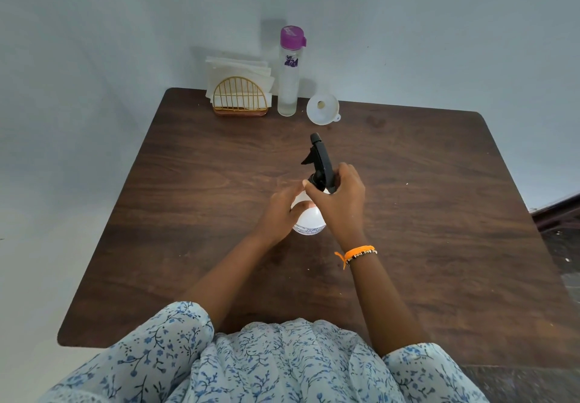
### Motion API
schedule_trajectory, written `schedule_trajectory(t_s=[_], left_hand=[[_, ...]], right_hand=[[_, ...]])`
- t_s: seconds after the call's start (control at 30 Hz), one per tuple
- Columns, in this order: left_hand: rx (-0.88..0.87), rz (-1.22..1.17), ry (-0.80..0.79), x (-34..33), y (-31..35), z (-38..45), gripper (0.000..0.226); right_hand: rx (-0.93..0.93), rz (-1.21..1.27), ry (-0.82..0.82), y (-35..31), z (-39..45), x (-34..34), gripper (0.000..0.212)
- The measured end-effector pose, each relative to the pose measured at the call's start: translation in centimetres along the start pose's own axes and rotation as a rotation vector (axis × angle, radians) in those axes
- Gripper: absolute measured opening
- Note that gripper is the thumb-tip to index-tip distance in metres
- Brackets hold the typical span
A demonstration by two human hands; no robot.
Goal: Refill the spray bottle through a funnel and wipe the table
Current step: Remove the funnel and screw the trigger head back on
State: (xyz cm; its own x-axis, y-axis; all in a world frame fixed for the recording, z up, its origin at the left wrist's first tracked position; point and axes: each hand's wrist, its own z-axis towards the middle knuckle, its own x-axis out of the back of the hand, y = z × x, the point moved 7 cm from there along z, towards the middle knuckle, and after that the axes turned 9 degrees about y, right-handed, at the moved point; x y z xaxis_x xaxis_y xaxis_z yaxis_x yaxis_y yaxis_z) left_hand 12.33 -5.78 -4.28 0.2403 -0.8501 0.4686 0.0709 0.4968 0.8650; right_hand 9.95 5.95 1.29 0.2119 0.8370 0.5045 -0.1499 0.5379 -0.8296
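The spray bottle [309,219] stands upright near the centre of the table [439,214]. The left hand [284,211] wraps the white body; the right hand [340,198] grasps the collar below the black trigger head [320,161], whose nozzle points toward 12 o'clock. This is judged to be the unscrewing step. Risk 1: if the left hand's hold is loose, the body will turn with the collar and the head will not release. Risk 2: a tilted lift could catch the dip tube, if one is fitted, on the neck and tip the bottle. At 12 o'clock from the bottle lies the funnel [323,109], resting on its side; at 11 o'clock stand the purple-capped water bottle [288,88] and, beside it, the napkin holder [240,98]. A reach across the opened bottle for any of these could knock it over. The water bottle is tall and narrow, so it could topple into the funnel or soak the napkins.
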Motion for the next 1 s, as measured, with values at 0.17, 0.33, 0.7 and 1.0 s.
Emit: schedule_trajectory(t_s=[0.17, 0.33, 0.7, 1.0], left_hand=[[-0.022, 0.012, -0.011, -0.2, -0.2, -0.1, 0.038], [-0.016, -0.009, 0.013, 0.2, 0.2, 0.0, 0.036], [0.057, -0.041, 0.017, 0.0, -0.2, 0.0, 0.040], [0.073, -0.024, 0.013, 0.0, -0.4, -0.1, 0.039]], right_hand=[[0.022, 0.047, 0.059, 0.1, -0.2, -0.6, 0.036], [-0.004, 0.206, -0.071, 0.9, -0.3, -1.3, 0.026], [-0.166, 0.483, -0.402, 2.3, -0.4, -1.4, 0.032], [-0.120, 0.324, -0.292, 2.0, -0.6, -1.8, 0.035]])
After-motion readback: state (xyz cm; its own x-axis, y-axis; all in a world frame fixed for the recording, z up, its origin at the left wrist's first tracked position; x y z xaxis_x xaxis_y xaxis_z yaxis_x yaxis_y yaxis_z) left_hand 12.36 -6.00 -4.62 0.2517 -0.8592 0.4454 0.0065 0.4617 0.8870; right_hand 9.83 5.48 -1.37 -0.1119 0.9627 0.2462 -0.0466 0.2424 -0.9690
